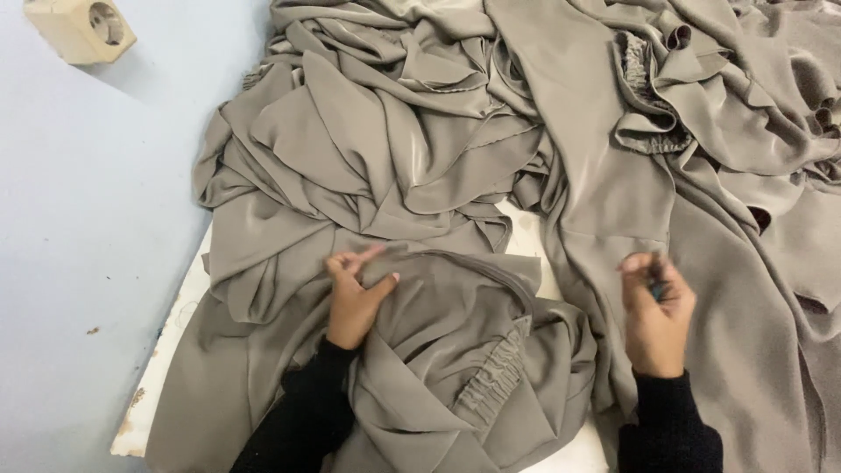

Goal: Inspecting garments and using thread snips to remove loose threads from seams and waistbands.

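A big heap of taupe satin fabric (394, 149) covers a white table (166, 350). My left hand (355, 293) pinches a fold of the near garment piece (455, 350), thumb and fingers closed on the cloth by a curved seam. My right hand (655, 317) hovers over another length of the same fabric (604, 175), fingers closed around a small dark tool (655, 285) that is partly hidden and blurred. Both arms wear black sleeves. A gathered elastic cuff (495, 377) lies between my hands.
A pale blue wall (79, 219) runs along the left, with a cream socket box (81, 28) mounted at the top left. The table's left edge shows chipped corners. More elastic-gathered fabric (644, 88) lies at the upper right.
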